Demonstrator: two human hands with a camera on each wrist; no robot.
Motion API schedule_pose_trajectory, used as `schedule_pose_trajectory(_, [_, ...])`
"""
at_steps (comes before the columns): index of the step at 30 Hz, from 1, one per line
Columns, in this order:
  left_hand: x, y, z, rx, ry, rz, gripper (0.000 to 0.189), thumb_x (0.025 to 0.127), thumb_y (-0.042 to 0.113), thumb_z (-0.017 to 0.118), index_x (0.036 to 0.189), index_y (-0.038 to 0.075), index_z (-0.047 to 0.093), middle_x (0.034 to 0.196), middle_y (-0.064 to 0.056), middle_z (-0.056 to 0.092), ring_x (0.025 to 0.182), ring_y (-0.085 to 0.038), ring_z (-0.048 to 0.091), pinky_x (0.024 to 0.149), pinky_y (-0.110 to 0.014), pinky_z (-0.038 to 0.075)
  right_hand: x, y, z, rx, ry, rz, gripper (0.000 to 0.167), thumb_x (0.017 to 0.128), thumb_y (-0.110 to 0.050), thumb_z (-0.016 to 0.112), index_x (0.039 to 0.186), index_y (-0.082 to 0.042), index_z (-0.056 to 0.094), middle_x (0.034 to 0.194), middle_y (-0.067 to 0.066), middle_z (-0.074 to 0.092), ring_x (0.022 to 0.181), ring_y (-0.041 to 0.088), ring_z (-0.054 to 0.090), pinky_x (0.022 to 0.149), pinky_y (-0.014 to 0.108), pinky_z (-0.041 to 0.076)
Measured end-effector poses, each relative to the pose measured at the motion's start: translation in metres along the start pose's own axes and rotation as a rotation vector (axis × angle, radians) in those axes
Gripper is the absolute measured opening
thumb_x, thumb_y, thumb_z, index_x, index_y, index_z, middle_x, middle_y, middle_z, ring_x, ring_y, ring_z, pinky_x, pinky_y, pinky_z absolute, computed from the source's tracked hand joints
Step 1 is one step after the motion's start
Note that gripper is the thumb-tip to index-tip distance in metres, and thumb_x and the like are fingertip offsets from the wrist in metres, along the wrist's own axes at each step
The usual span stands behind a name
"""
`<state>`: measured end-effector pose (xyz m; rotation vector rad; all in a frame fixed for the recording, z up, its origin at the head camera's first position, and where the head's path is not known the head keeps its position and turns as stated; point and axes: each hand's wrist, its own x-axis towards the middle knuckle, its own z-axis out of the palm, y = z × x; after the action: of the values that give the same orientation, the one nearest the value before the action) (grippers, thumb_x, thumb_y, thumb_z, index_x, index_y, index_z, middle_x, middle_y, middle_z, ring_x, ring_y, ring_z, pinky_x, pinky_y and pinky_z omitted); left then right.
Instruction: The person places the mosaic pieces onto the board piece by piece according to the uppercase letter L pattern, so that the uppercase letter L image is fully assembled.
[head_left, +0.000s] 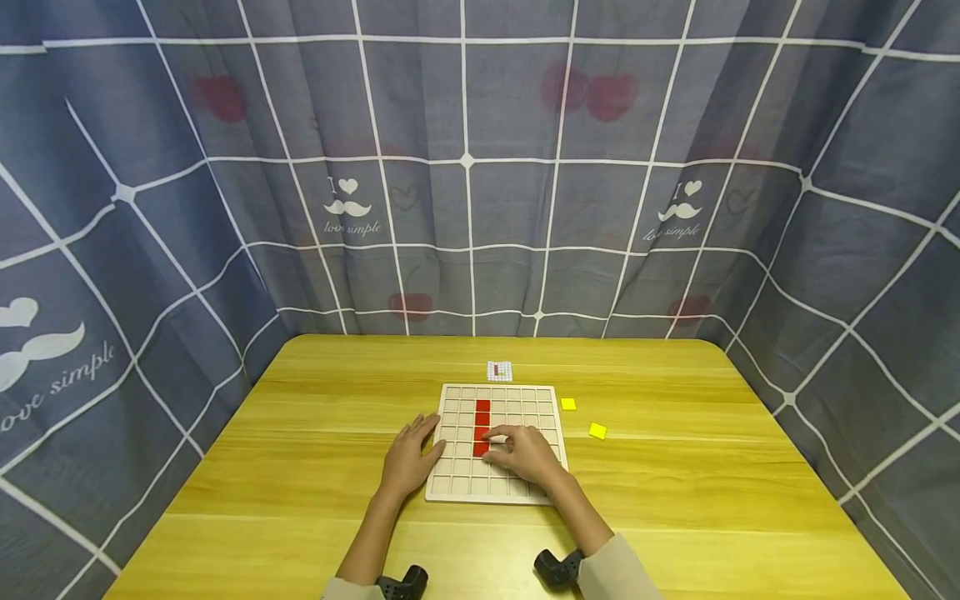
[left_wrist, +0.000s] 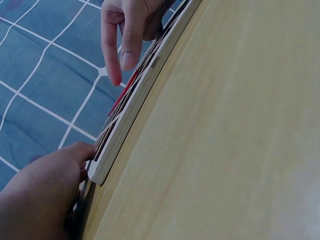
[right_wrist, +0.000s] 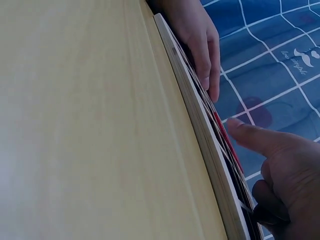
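A light wooden grid board lies on the table, with several red square tiles in one upright column left of its middle. My left hand rests along the board's left edge, the thumb touching the rim and the fingers stretched forward. Over the lower red tiles hovers my right hand, thumb and index finger spread apart with no tile visible between them. From the side, in the right wrist view, the right hand is just above the red strip. Its other fingers are curled under.
Two yellow square tiles lie apart on the table right of the board. Behind the board is a small white grid card with a red bar printed on it. A blue checked curtain surrounds the table's back and sides.
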<state>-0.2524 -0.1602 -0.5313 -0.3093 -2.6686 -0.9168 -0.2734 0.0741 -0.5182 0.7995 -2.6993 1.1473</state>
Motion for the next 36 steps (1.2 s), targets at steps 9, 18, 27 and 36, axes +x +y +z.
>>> schedule_pose_trajectory(9, [0.0, 0.0, 0.001, 0.008, 0.002, -0.01, 0.049, 0.088, 0.029, 0.062, 0.131, 0.006, 0.052, 0.134, -0.007, 0.05, 0.129, -0.029, 0.037, 0.11, -0.043, 0.025, -0.002, 0.022, -0.031, 0.074, 0.139, 0.055, 0.021, 0.082, -0.026, 0.071, 0.101, -0.017, 0.07, 0.044, -0.011, 0.023, 0.04, 0.002, 0.014, 0.036, 0.018, 0.018])
schedule_pose_trajectory(18, [0.0, -0.001, 0.001, 0.009, 0.003, -0.003, 0.048, 0.088, 0.028, 0.062, 0.13, 0.006, 0.053, 0.134, -0.008, 0.05, 0.129, -0.029, 0.038, 0.11, -0.042, 0.025, 0.002, 0.054, -0.082, -0.028, 0.231, 0.104, 0.025, 0.081, -0.02, 0.072, 0.104, -0.01, 0.07, 0.046, -0.008, 0.024, 0.042, 0.006, 0.017, 0.038, 0.018, 0.017])
schedule_pose_trajectory(27, [-0.001, -0.001, 0.001, 0.005, 0.008, 0.0, 0.048, 0.088, 0.028, 0.062, 0.13, 0.006, 0.054, 0.134, -0.008, 0.05, 0.128, -0.03, 0.038, 0.11, -0.043, 0.025, 0.004, 0.09, -0.103, -0.057, 0.188, 0.16, 0.032, 0.082, -0.022, 0.071, 0.112, -0.01, 0.067, 0.047, -0.007, 0.024, 0.04, 0.008, 0.018, 0.037, 0.019, 0.02])
schedule_pose_trajectory(36, [-0.001, 0.0, 0.0, 0.016, 0.008, 0.005, 0.048, 0.088, 0.028, 0.062, 0.129, 0.006, 0.054, 0.134, -0.008, 0.05, 0.128, -0.03, 0.039, 0.11, -0.043, 0.026, 0.001, 0.105, -0.104, -0.065, 0.094, 0.254, 0.037, 0.08, -0.028, 0.073, 0.112, -0.01, 0.067, 0.072, 0.008, 0.064, 0.054, 0.013, 0.049, 0.049, 0.03, 0.045])
